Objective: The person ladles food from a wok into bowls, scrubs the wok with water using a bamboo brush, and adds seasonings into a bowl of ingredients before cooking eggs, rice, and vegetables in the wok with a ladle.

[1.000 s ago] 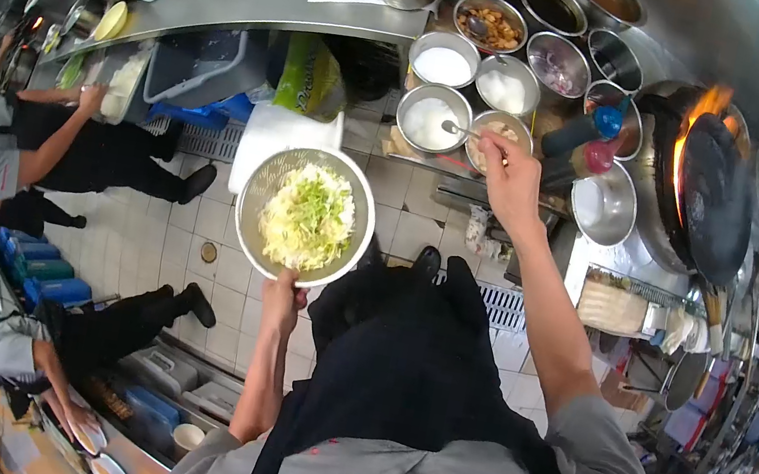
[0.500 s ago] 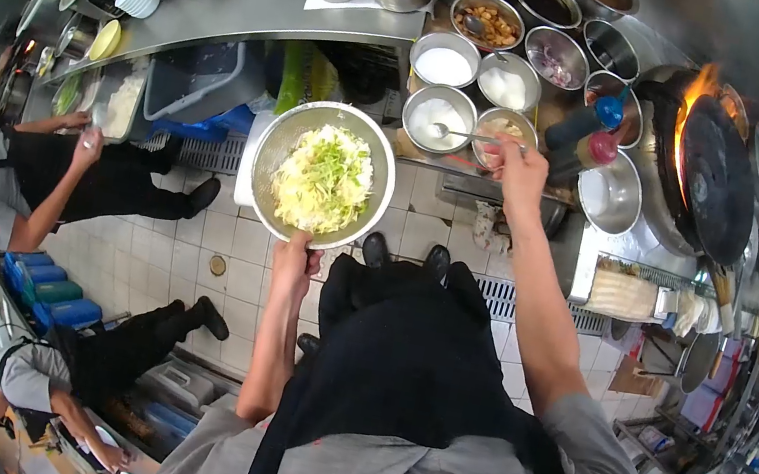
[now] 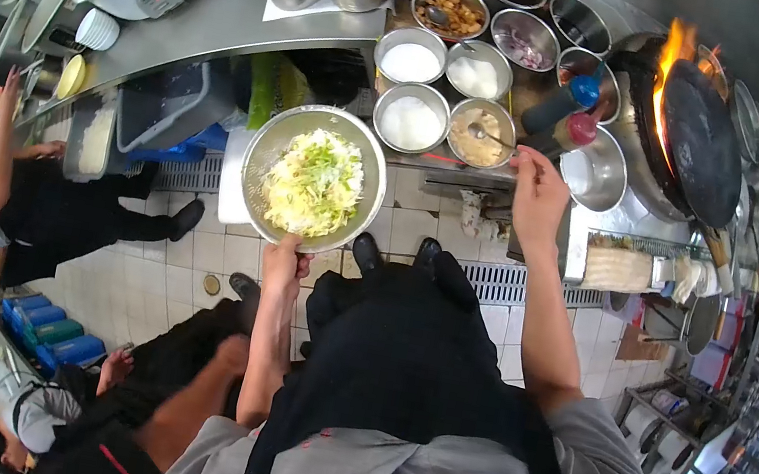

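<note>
The right hand point(image 3: 538, 199) has a narrow grip on the end of a spoon point(image 3: 494, 139); its long axis runs crosswise with a slight slant, the scoop pointing left into a steel bowl point(image 3: 453, 135) of tan powder on the bench point(image 3: 517, 101). The left hand's point(image 3: 285, 261) grip holds the near rim of a round colander point(image 3: 254, 169), opening upward above the floor, shredded vegetables point(image 3: 315, 185) inside.

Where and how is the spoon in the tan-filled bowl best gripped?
The spoon is probably best pinched at the outer end of its handle, coming from the right: its head lies in the bowl, while the thin handle crosses the rim toward the right hand.
</note>
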